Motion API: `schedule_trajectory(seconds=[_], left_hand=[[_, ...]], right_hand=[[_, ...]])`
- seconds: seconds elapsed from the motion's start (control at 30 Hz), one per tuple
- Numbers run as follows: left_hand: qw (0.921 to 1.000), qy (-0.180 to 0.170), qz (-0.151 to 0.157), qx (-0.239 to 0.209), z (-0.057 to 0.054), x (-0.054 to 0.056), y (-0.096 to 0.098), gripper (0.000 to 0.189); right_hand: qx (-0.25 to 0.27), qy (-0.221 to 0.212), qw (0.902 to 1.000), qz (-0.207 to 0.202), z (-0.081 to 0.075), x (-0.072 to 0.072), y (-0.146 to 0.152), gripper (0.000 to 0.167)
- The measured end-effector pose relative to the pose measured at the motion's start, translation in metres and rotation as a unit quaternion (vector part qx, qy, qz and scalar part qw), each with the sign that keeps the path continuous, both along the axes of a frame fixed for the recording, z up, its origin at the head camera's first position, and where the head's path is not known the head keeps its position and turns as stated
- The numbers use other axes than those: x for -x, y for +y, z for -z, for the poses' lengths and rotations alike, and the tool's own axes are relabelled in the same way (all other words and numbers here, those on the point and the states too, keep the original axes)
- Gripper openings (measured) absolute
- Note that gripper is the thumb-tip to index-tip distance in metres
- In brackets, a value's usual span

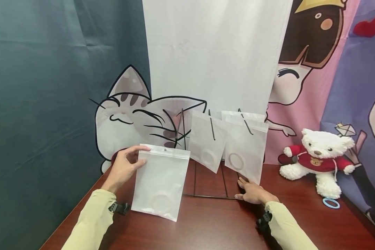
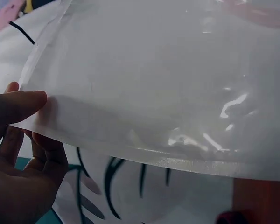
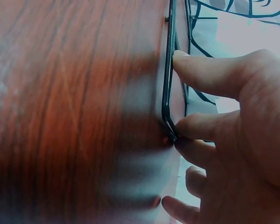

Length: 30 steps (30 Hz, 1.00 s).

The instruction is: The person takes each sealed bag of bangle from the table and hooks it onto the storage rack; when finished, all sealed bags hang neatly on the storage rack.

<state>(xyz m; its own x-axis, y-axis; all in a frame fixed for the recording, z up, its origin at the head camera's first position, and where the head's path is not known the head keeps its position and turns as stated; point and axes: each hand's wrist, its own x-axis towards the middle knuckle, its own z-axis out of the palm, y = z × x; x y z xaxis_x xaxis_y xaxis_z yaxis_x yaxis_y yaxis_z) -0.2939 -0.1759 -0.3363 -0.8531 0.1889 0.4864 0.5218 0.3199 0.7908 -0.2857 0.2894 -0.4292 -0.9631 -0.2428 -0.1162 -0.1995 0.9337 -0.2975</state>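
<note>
My left hand (image 1: 124, 166) pinches the upper left corner of a white zip bag (image 1: 162, 177) between thumb and fingers. The bag hangs upright in front of the rack, with a hang hole in its header. Through its lower part a round ring (image 1: 161, 202) shows faintly, pinkish in the left wrist view. My right hand (image 1: 253, 192) rests with spread fingers on the front right corner of a black wire rack (image 1: 209, 197). In the right wrist view its thumb and fingertips press on the wire frame (image 3: 168, 70) near the bend.
Similar zip bags with rings hang on the rack's hooks: one on the middle hook (image 1: 212, 126), two on the right hook (image 1: 246, 121). The left hook (image 1: 180, 121) is bare. A white teddy bear (image 1: 318, 159) sits at the right, a blue ring (image 1: 331, 203) by its foot.
</note>
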Motion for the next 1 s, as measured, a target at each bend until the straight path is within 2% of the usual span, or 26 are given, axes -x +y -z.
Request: schedule_trajectory(seconds=[0.23, 0.43, 0.6, 0.8, 1.0], left_hand=[[0.9978, 0.052, 0.04, -0.011, -0.025, -0.015, 0.024, 0.032], [0.9937, 0.096, 0.047, -0.031, -0.037, -0.015, 0.039, 0.037], [0.9927, 0.1, 0.041, -0.055, -0.038, -0.013, 0.045, 0.039], [0.9928, 0.078, 0.027, -0.086, -0.035, -0.01, 0.045, 0.04], [0.994, 0.066, 0.015, -0.086, -0.032, -0.004, 0.045, 0.041]], right_hand=[[0.001, 0.006, 1.0, -0.002, 0.001, -0.001, 0.004, 0.075], [-0.001, 0.01, 1.0, 0.002, 0.002, -0.001, 0.005, 0.074], [0.006, 0.011, 0.9999, -0.003, 0.003, -0.001, 0.005, 0.074], [0.009, 0.013, 0.9998, -0.014, 0.002, -0.002, 0.004, 0.075], [0.008, 0.01, 0.9999, -0.01, 0.002, 0.0, 0.002, 0.076]])
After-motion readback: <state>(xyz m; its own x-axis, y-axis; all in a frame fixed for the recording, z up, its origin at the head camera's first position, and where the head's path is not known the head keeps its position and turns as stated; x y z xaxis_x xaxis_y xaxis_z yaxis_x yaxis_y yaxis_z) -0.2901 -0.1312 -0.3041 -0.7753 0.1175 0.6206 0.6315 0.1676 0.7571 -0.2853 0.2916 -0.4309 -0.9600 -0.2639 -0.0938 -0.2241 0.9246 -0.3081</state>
